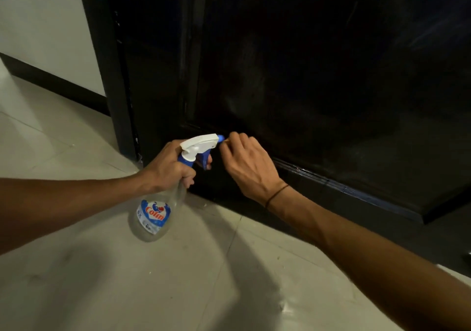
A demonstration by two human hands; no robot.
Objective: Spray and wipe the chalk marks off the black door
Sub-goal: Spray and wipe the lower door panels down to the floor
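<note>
Door: the black door (318,70) fills the frame, faint pale smears on its lower panel; a poorly aimed spray could miss them.
Floor: pale tiles (76,279) below; overspray might leave them slick.
Spray bottle: clear bottle (163,198) gripped at the neck by the left hand (165,165).
Nozzle: blue tip (221,138) pinched by the right hand (247,162); over-twisting could shut it.

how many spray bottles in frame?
1. The Colin spray bottle is gripped at the neck by the left hand, low before the black door; the right hand pinches its blue nozzle. No others visible.
</note>
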